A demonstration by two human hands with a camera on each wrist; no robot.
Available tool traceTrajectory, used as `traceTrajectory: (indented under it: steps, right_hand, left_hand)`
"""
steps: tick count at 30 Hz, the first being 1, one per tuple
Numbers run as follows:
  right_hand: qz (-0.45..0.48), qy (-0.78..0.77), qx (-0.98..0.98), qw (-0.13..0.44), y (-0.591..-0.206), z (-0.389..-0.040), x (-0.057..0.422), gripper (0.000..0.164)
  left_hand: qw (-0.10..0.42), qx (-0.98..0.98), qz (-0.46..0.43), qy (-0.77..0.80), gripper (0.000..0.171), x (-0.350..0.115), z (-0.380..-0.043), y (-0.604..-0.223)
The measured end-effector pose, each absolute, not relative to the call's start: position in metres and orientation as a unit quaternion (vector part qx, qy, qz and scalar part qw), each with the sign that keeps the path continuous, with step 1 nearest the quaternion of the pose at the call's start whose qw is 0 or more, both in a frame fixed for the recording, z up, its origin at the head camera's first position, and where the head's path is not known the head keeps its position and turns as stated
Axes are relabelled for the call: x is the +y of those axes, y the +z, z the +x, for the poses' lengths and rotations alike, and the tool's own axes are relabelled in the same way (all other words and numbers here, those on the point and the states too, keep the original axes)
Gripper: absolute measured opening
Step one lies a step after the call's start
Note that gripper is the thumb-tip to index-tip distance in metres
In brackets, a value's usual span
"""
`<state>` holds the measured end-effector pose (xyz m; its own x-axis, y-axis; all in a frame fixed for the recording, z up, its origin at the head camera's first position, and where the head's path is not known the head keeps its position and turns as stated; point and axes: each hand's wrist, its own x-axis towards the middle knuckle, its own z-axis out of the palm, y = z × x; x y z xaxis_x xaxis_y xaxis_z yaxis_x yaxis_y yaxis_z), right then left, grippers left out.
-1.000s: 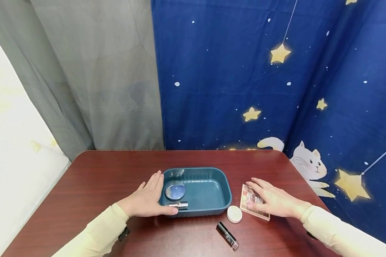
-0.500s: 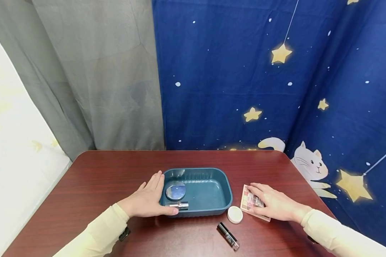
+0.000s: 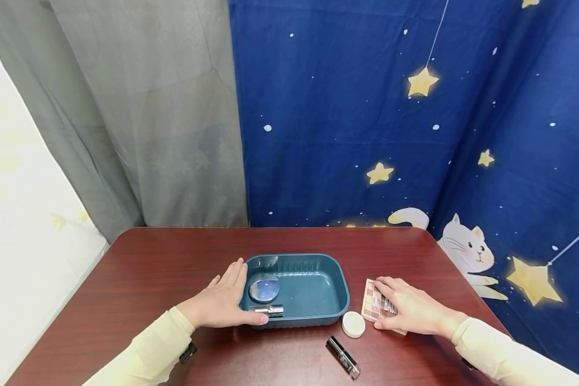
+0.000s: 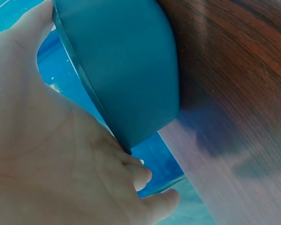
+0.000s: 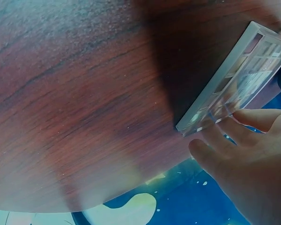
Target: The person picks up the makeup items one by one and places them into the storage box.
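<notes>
In the head view my left hand (image 3: 217, 303) rests on the left end of a dark teal plastic tub (image 3: 344, 300), fingers straight along its side and thumb along the near rim. Inside the tub's left part lie a round shiny compact (image 3: 264, 289) and a silver lipstick tube (image 3: 272, 311). My right hand (image 3: 412, 308) spans an eyeshadow palette (image 3: 370, 303) from above, thumb at its near edge and fingertips by its far edge. The right wrist view shows the clear lid of the palette (image 5: 239, 84) and its thin side close over the table.
A small round white jar (image 3: 354, 325) stands between the tub's near right corner and the palette. In front of it lies a black lip gloss tube (image 3: 342, 357). Grey and blue curtains (image 3: 318, 134) hang behind the reddish-brown table (image 3: 173, 252).
My right hand has drawn in on the palette, its thumb moving from over the lid to the near edge. The left hand keeps its place on the tub.
</notes>
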<state>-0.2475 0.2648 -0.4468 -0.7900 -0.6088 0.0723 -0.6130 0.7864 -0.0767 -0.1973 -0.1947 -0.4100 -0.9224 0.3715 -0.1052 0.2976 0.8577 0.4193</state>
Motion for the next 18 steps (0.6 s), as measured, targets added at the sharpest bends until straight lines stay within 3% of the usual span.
traceTrajectory:
  steps: [18]
  right_hand:
    - [0.317, 0.023, -0.947, 0.047, -0.4397, -0.2467, 0.2639, 0.09]
  left_hand:
    - [0.09, 0.959, 0.173, 0.207, 0.131, -0.1958, -0.1988, -0.4114]
